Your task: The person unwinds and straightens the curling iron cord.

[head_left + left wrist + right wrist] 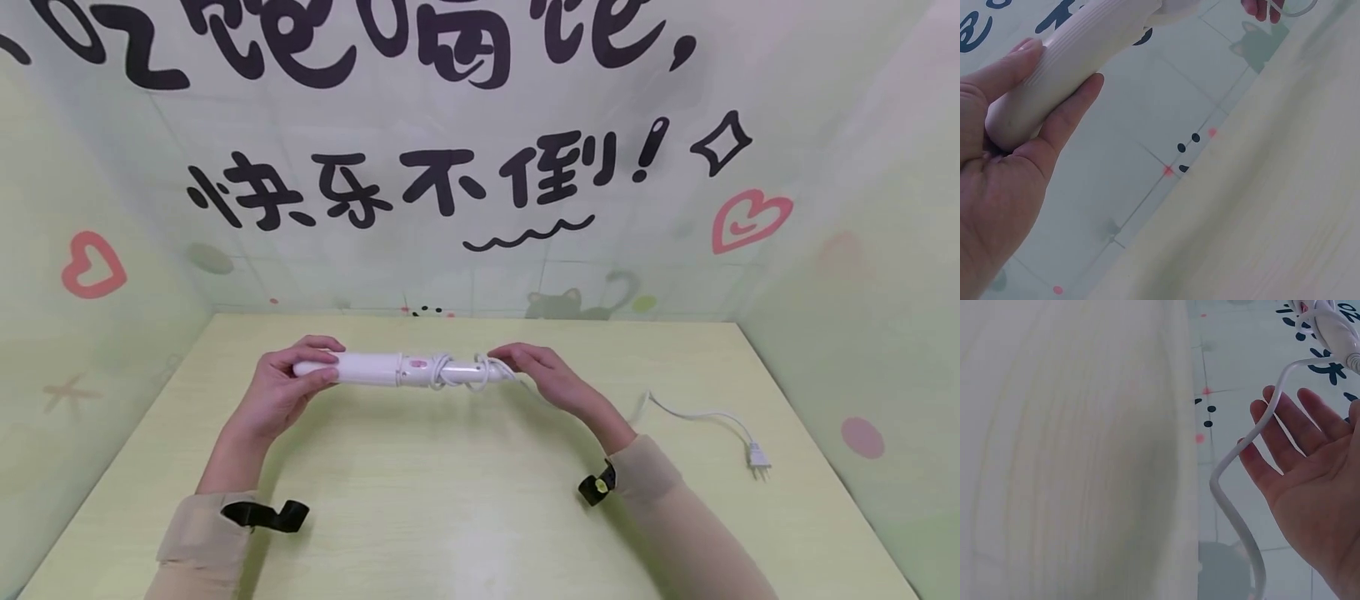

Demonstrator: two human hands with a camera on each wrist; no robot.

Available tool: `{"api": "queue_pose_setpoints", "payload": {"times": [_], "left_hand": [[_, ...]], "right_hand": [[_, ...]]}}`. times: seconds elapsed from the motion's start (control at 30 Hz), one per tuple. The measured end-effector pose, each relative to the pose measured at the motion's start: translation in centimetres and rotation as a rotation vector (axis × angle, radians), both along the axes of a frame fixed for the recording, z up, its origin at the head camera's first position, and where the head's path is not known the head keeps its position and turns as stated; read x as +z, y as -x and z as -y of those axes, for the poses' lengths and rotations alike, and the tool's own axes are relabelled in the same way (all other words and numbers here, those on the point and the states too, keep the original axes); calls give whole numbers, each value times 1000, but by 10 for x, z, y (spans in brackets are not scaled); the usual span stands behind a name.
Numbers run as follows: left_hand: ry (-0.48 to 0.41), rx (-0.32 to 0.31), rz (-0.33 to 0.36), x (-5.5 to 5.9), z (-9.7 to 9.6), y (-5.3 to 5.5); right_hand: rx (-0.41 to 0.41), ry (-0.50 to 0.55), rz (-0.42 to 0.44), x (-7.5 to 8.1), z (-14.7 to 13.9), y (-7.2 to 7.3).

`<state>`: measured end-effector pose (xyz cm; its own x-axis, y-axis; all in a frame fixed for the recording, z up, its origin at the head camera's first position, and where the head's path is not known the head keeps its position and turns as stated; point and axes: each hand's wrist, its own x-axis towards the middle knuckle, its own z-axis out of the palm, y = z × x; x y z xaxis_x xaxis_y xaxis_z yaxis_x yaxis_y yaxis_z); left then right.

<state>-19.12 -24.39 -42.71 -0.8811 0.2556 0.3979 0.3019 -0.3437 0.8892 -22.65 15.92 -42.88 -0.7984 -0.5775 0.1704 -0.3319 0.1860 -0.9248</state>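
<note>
A white, wand-shaped hair styling iron is held level above the table, with a pink mark near its middle. My left hand grips its rounded left end, thumb on one side and fingers on the other; the left wrist view shows fine ridges along that body. White cord is looped round the slimmer right part. At that end my right hand is spread with loosely extended fingers. In the right wrist view the cord runs down across the fingertips of the right hand.
The cord's tail trails over the right side of the pale wooden table, ending in a two-pin plug. Printed panels with writing and hearts stand behind and at both sides. Black straps sit on both wrists.
</note>
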Motion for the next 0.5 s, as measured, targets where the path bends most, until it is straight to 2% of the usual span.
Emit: {"api": "queue_pose_setpoints", "payload": {"times": [0.23, 0.5], "left_hand": [[-19, 6, 13, -2, 1, 0], [-13, 22, 34, -4, 4, 0]], "right_hand": [[30, 33, 45, -6, -8, -2], [-58, 0, 62, -4, -24, -6]]}}
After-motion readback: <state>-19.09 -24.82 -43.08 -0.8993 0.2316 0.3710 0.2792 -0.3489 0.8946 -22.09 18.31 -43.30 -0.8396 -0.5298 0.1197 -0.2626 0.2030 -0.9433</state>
